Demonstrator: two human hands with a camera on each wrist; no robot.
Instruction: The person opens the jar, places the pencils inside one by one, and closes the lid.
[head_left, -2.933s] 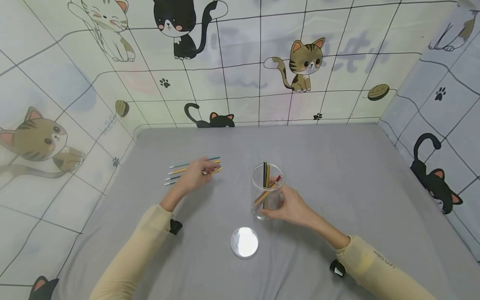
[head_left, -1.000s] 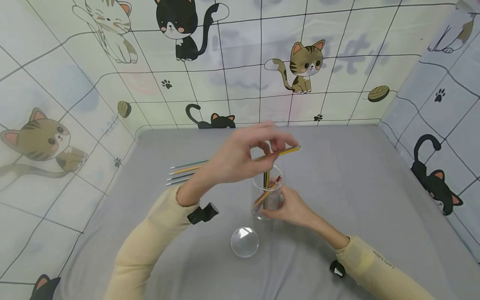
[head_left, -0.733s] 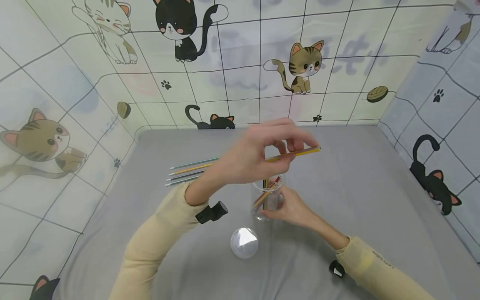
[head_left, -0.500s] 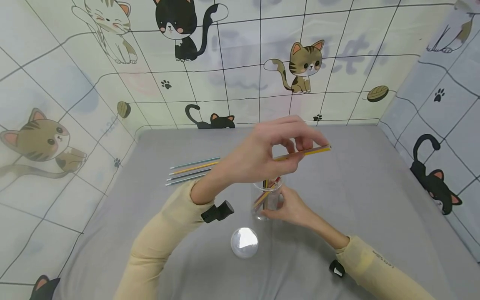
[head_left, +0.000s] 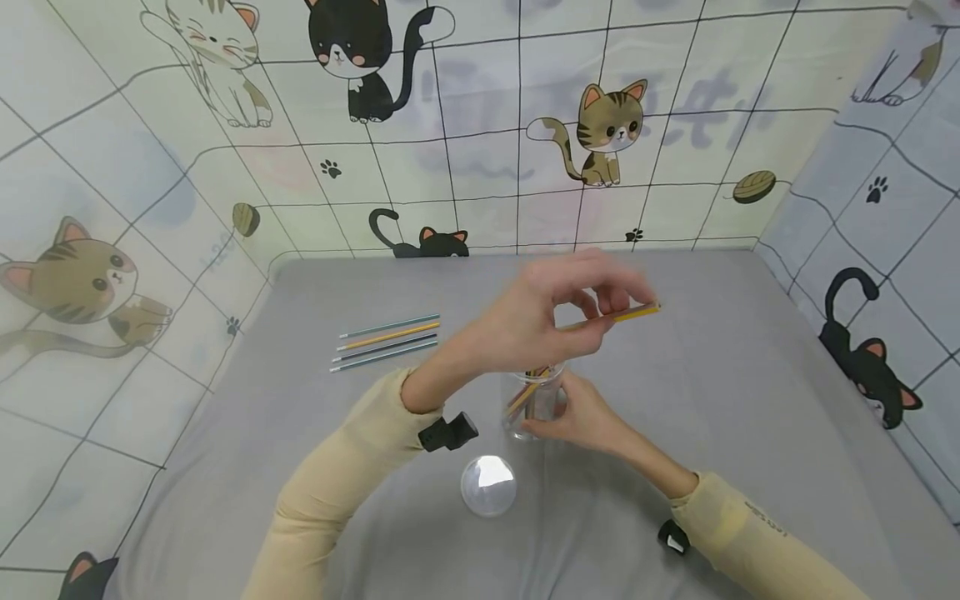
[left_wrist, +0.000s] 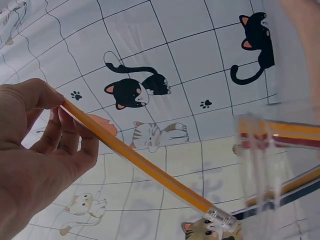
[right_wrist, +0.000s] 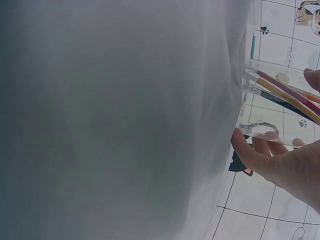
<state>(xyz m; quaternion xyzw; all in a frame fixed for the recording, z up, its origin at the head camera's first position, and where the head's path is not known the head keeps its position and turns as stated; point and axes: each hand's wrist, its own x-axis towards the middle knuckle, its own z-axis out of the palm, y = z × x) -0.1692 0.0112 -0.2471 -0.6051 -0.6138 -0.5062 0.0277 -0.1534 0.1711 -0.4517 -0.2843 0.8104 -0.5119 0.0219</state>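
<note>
My left hand (head_left: 536, 317) pinches a yellow pencil (head_left: 637, 312) above the clear jar (head_left: 517, 425), hiding part of its rim. In the left wrist view the pencil (left_wrist: 145, 162) slants downward, its metal-banded eraser end near the jar's mouth; whether they touch I cannot tell. My right hand (head_left: 588, 417) grips the jar's side low down, and the jar stands upright on the table. Several pencils (right_wrist: 287, 97) lean inside it, yellow, dark red and black among them, as the right wrist view shows.
Several pencils (head_left: 386, 337), bluish-green, yellow and dark, lie side by side at the left on the grey cloth (head_left: 675, 350). A round clear lid (head_left: 489, 486) lies in front of the jar. Cat-printed sheets (head_left: 480, 167) enclose the table's back and sides.
My left hand has taken a yellow pencil from beside the row, lifted it and carried it right to above the jar, most recently lowering slightly. The right hand and jar have stayed put.
</note>
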